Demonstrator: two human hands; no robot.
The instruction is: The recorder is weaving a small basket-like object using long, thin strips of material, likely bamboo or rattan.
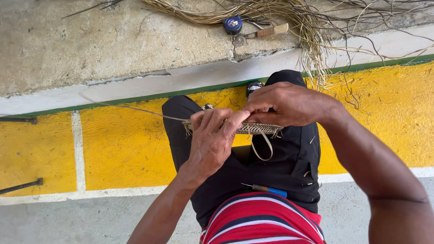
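A small flat woven piece (255,129) of pale fibre rests edge-on across my knees. My left hand (212,138) grips its left part, fingers curled over the top. My right hand (285,104) pinches the upper edge near the middle. A thin strand (140,110) runs out to the left from the weave, and a flat loop of strip (264,151) hangs below it. An awl-like tool with a blue handle (271,190) lies on my lap against the black trousers.
A bundle of long dry fibres (289,18) lies on the concrete ahead, with a round blue tape measure (233,25) and a wooden-handled knife (269,31) beside it. Yellow painted floor with white lines lies underfoot. Dark metal rods (20,185) lie at the left.
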